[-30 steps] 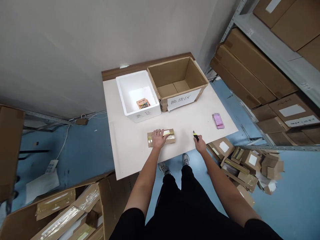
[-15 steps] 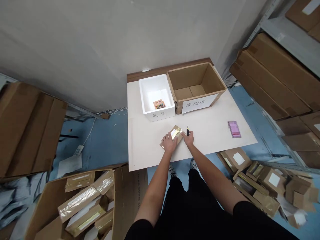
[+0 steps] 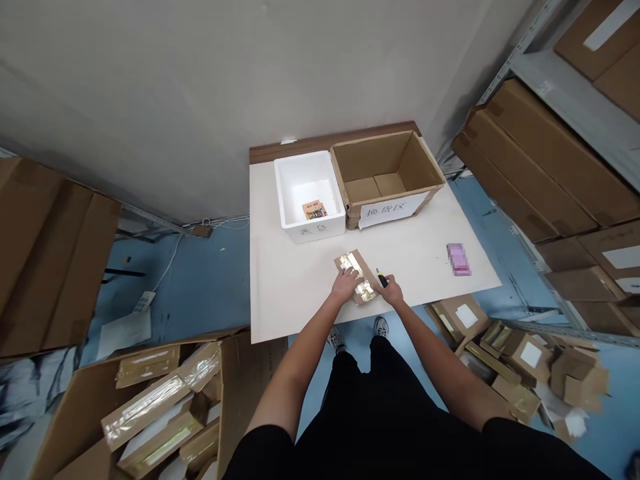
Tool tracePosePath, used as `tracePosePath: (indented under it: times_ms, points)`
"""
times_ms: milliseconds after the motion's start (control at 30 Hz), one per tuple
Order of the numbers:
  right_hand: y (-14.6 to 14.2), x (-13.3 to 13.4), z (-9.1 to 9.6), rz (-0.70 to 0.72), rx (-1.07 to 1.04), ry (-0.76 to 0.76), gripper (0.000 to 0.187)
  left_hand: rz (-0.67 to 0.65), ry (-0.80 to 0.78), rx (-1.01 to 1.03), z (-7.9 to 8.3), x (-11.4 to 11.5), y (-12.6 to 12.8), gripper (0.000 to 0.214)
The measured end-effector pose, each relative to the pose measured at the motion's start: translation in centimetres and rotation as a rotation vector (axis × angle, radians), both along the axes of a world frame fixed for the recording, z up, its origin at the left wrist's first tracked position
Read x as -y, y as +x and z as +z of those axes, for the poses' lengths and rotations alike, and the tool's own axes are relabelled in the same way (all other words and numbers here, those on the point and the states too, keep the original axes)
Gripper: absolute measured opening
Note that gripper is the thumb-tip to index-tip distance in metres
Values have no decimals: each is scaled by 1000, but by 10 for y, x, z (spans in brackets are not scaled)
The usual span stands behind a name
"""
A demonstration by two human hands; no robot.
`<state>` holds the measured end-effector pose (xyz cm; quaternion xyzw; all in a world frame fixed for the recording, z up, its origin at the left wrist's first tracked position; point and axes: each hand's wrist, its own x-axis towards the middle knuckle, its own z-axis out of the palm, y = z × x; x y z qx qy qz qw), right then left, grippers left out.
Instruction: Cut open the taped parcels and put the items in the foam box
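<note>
A small flat cardboard parcel (image 3: 370, 272) with shiny tape lies tilted on the white tabletop, near its front edge. My left hand (image 3: 346, 285) holds it from the left, with the fingers over its taped top. In my right hand (image 3: 391, 291), at the parcel's right edge, is a black and yellow utility knife (image 3: 383, 278); its tip points up and away from me. The right fingers are closed round the handle. Whether they also touch the parcel I cannot tell.
Behind the parcel stand a white foam box (image 3: 315, 232) holding small colourful packs and a larger cardboard box (image 3: 425, 190) with a handwritten label. A blurred pink item (image 3: 459, 259) lies at right. Cartons full of parcels (image 3: 165, 400) and discarded boxes (image 3: 530, 353) flank the table (image 3: 280, 293).
The parcel has been turned on the table, and its taped face now slants down to the right. My left hand has shifted over it. The knife leans more to the left.
</note>
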<state>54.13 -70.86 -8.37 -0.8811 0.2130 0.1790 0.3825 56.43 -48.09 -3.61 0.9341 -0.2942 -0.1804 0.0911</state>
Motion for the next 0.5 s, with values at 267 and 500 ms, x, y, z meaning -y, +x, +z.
tracePosePath:
  times_ms: [267, 500]
  points:
    - [59, -46, 6, 211, 0, -83, 72, 237, -8, 4, -6, -22, -7, 54]
    - [83, -46, 21, 362, 104, 62, 46, 371, 9, -47, -9, -25, -5, 81]
